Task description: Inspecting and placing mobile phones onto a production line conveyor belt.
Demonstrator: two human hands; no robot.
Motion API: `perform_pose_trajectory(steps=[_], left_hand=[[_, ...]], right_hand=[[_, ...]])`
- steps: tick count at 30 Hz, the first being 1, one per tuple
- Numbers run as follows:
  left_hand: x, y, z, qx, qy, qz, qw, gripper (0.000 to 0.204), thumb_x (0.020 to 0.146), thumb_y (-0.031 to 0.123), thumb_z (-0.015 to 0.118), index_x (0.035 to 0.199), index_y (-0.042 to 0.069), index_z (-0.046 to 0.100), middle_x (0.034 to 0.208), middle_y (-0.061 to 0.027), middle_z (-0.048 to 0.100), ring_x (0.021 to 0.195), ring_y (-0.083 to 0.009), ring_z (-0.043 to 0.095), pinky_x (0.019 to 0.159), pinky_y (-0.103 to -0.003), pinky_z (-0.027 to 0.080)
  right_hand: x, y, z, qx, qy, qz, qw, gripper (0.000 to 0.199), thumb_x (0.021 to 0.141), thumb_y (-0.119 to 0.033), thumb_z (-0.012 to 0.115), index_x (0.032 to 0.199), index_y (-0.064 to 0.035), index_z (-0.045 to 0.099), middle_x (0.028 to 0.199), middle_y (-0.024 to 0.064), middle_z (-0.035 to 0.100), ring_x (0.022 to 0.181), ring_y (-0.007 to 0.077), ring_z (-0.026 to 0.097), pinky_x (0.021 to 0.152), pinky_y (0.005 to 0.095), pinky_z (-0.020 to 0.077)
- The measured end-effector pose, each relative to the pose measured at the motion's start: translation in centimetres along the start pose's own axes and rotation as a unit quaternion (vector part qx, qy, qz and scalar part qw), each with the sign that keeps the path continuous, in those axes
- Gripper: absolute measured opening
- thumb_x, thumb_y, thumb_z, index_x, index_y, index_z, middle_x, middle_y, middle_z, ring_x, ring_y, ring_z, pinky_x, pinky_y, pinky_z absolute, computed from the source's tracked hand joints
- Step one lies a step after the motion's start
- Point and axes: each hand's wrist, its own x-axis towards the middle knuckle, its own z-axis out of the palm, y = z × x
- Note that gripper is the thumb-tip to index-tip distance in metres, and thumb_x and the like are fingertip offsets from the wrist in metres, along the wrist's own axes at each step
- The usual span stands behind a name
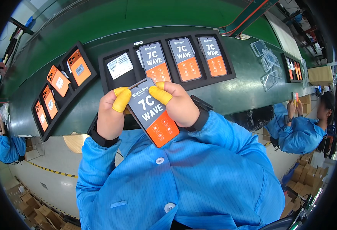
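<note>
A smartphone (153, 111) with a grey and orange printed film on its front is held up before my chest, tilted. My left hand (114, 111) grips its upper left edge, and my right hand (175, 102) grips the upper right edge; both wear yellow finger cots. Beyond them lies a black foam tray (224, 73) with several compartments. Three similar phones rest in it, among them one in the middle (185, 59) and one at the right (212, 56). Its leftmost compartment holds a white label (119, 66) with printed codes.
To the left, another black tray (63, 101) carries several orange phones, backs up. Clear phone cases (268, 63) are piled at the right on the green bench (241, 57). Past them stands a further tray (294, 69). A co-worker (299, 126) in blue sits at the right, holding a phone.
</note>
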Motion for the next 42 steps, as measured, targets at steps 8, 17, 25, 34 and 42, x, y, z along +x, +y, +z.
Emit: perform_pose_trajectory(steps=[8,17,25,34,42], left_hand=[[-0.1,-0.3,-0.1,-0.056,-0.018,-0.008,0.998,0.026,0.099,0.02,0.054,0.115,0.0,0.058,0.096,-0.0047,0.067,0.081,-0.0116,0.065,0.07,-0.026,0.053],[-0.7,-0.9,0.1,-0.032,-0.012,-0.025,0.999,0.022,0.098,0.013,0.053,0.118,0.002,0.056,0.103,-0.0044,0.067,0.088,-0.012,0.066,0.076,-0.027,0.055],[-0.9,-1.8,-0.6,-0.075,0.047,0.013,0.996,0.022,0.099,0.016,0.051,0.114,0.002,0.057,0.104,-0.0068,0.067,0.09,-0.0142,0.067,0.074,-0.028,0.057],[-1.9,-1.9,-0.5,-0.105,-0.076,-0.105,0.986,0.033,0.096,0.019,0.057,0.122,-0.001,0.056,0.115,-0.0098,0.065,0.101,-0.0194,0.065,0.088,-0.033,0.053],[-2.3,-3.0,-1.3,-0.111,-0.062,-0.083,0.988,0.03,0.097,0.022,0.058,0.118,0.0,0.059,0.111,-0.0082,0.066,0.098,-0.0167,0.065,0.085,-0.031,0.052]], right_hand=[[0.2,-0.1,0.0,-0.083,0.012,-0.041,0.996,0.025,0.098,-0.017,0.056,0.111,0.0039,0.061,0.095,0.0071,0.068,0.083,0.0108,0.064,0.073,0.0249,0.0521],[0.8,0.4,-0.9,-0.152,-0.008,-0.056,0.987,0.027,0.098,-0.019,0.056,0.112,0.0029,0.06,0.095,0.0066,0.068,0.084,0.0111,0.063,0.074,0.0257,0.0512],[-1.8,1.5,-2.7,-0.209,-0.025,0.043,0.977,0.025,0.101,-0.024,0.051,0.108,-0.0027,0.061,0.085,0.0032,0.065,0.063,0.0077,0.058,0.055,0.0224,0.0481],[-1.3,1.6,-2.4,-0.173,-0.01,0.016,0.985,0.027,0.101,-0.028,0.052,0.108,-0.0035,0.061,0.081,0.0043,0.065,0.062,0.0091,0.06,0.054,0.0225,0.0479],[-1.8,1.6,-3.2,-0.184,-0.069,0.053,0.979,0.033,0.101,-0.035,0.049,0.101,-0.004,0.061,0.071,0.0041,0.062,0.057,0.011,0.058,0.051,0.0231,0.0449]])
